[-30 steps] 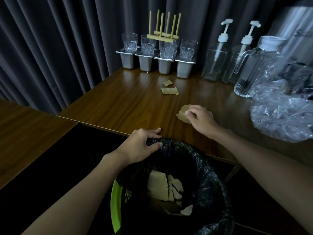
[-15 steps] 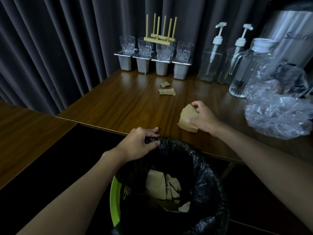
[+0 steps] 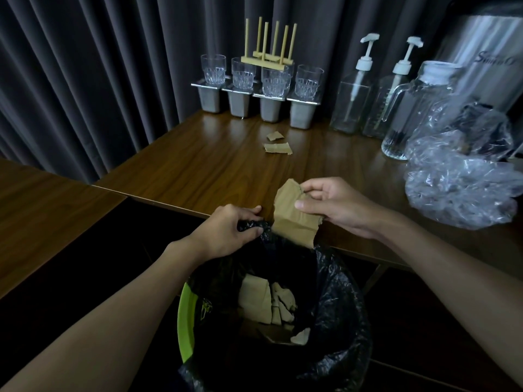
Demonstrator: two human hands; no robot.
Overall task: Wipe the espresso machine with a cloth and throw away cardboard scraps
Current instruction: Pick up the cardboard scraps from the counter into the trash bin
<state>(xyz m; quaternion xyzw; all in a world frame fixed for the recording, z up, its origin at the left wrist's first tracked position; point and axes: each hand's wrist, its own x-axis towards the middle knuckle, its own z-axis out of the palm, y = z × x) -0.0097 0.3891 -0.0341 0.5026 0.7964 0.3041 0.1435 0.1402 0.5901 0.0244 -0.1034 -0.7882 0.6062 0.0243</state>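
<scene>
two hands, both busy. the wooden table [image 3: 198, 171] fills most of my view; below its near edge sits the bin, green rim [image 3: 185, 321] showing beside the black liner [image 3: 334, 306]. the left hand [image 3: 226, 232] grips a bunch of liner on the side nearest the table, fingers curled round it, which holds the mouth open. the right hand [image 3: 336, 206] pinches the big cardboard scrap [image 3: 291, 216] at its upper right, thumb on the near face and fingers at the top edge. the piece hangs at the table edge, its lower end just over the liner mouth. handling, as i judge it: light, stiff enough to keep its shape, dry, not slippery, nothing to break. an edge pinch is plenty. looks: plain brown, ragged torn edges, a crease or two, roughly oblong. similar pieces [image 3: 254, 301] already lie at the bottom of the liner. smaller again, two scraps sit far back on the table near the steel cups [image 3: 268, 108]: a flat torn strip [image 3: 278, 147] and a little curled bit [image 3: 274, 135] just behind it. these are thin, so i'd nip a raised corner.
</scene>
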